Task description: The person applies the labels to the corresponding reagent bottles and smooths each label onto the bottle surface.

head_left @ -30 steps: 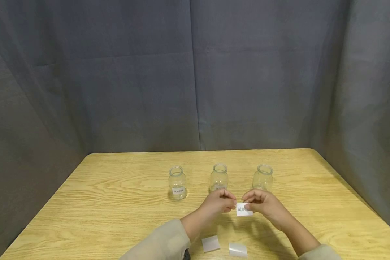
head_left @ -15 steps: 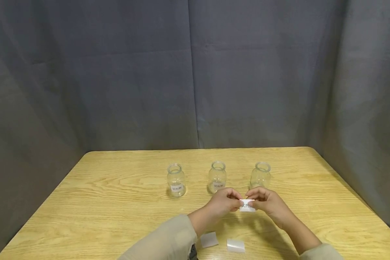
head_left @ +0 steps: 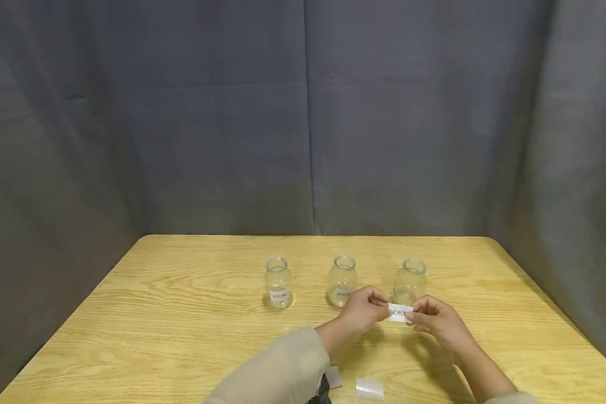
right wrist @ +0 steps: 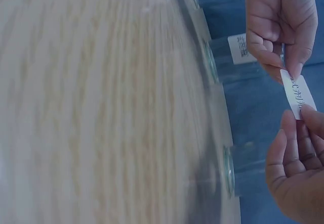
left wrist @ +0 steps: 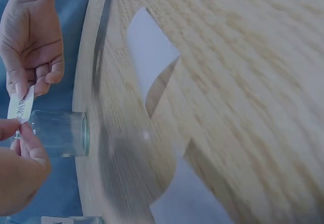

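Both hands hold one small white label (head_left: 398,313) with dark handwritten characters. My left hand (head_left: 359,312) pinches its left end between thumb and fingers, and my right hand (head_left: 440,322) pinches the right end. Just behind the label stands the right glass jar (head_left: 411,280), with no label visible on it. The middle glass jar (head_left: 342,279) and the left glass jar (head_left: 279,280) each bear a white label low on the front. In the right wrist view the label (right wrist: 297,93) spans the gap between the two hands.
Two pieces of pale backing paper lie on the wooden table (head_left: 182,336) near its front: a curled piece (head_left: 369,388) and another piece (head_left: 334,377) partly covered by the left sleeve. Grey curtains (head_left: 222,123) enclose the table at the back and sides.
Both hands have moved right and slightly forward with the label, toward the right jar. The left sleeve now covers part of one backing paper. The jars stay put.
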A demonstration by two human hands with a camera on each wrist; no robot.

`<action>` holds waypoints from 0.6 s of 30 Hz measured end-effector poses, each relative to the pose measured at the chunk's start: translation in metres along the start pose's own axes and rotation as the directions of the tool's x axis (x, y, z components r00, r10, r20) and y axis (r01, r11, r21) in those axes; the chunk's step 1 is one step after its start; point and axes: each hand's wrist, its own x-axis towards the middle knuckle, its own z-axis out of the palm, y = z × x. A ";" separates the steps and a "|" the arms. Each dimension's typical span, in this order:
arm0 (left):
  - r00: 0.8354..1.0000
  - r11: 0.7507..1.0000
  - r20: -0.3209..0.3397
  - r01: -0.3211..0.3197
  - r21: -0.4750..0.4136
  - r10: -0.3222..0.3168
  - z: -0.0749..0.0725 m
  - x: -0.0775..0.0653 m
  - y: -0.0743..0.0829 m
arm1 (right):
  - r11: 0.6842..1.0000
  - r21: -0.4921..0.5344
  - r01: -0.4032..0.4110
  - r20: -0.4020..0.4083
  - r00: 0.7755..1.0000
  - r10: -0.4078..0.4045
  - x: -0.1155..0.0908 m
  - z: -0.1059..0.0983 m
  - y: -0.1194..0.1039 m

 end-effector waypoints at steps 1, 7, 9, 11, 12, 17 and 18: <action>1.000 1.000 -0.008 0.006 0.006 -0.006 0.001 0.001 -0.001 | 1.000 0.006 -0.003 -0.011 1.000 0.003 0.000 -0.001 0.000; 0.999 0.998 -0.037 0.029 0.055 -0.027 0.009 0.006 -0.002 | 1.000 -0.022 -0.008 -0.027 1.000 0.008 0.005 -0.012 0.002; 0.999 0.998 -0.041 0.026 0.055 -0.024 0.012 0.009 -0.003 | 0.999 -0.041 -0.005 -0.034 0.999 0.004 0.006 -0.014 0.003; 0.999 0.998 -0.050 0.023 0.060 -0.020 0.015 0.011 -0.004 | 0.998 -0.066 0.003 -0.046 0.999 -0.007 0.008 -0.016 0.003; 0.998 0.998 -0.053 0.021 0.066 -0.018 0.016 0.013 -0.005 | 0.997 -0.081 0.005 -0.055 0.998 -0.009 0.008 -0.017 0.004; 0.993 0.995 -0.116 0.002 0.096 0.009 0.024 0.022 -0.011 | 0.990 -0.143 -0.020 -0.114 0.993 0.004 0.013 -0.020 0.006; 0.992 0.993 -0.127 -0.003 0.114 0.018 0.026 0.023 -0.012 | 0.990 -0.138 -0.027 -0.123 0.992 0.010 0.014 -0.021 0.007</action>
